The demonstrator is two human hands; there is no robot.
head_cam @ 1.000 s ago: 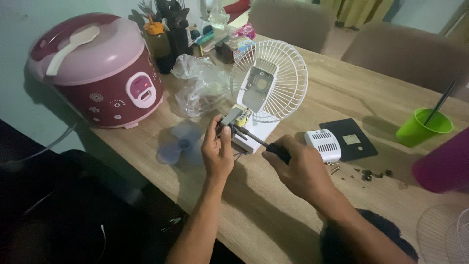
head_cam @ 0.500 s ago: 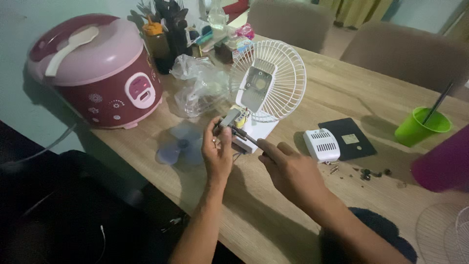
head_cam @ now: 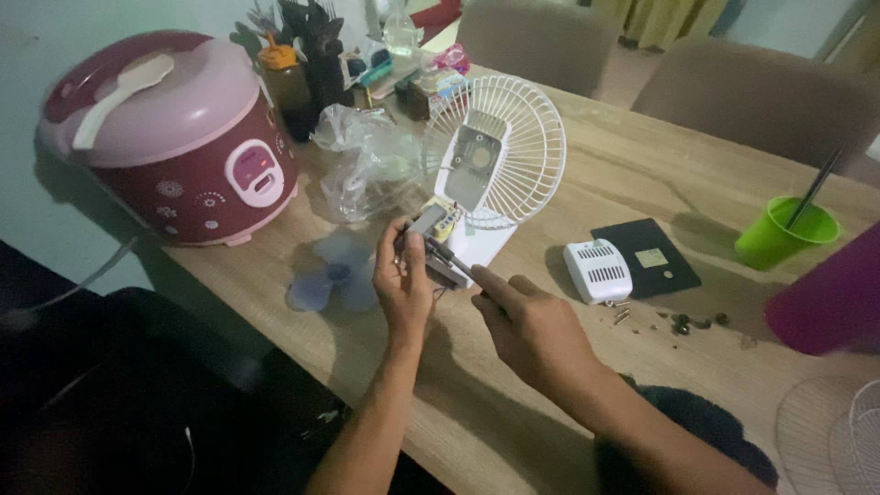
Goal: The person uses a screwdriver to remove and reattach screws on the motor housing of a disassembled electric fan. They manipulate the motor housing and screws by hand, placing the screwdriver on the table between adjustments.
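The left hand (head_cam: 403,284) grips a small grey motor part (head_cam: 431,240) near the fan base (head_cam: 481,246). The right hand (head_cam: 532,323) closes around a screwdriver (head_cam: 451,259) touching it, right of the rice cooker (head_cam: 174,137).

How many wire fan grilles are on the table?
2: one fan grille stands upright behind the left hand; a second grille lies at the table's right edge, partly cut off.

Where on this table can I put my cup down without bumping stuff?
Bare wood lies behind the black plate, toward the chairs, left of the green cup. It is crowded by the rice cooker, plastic bag and fan grille.
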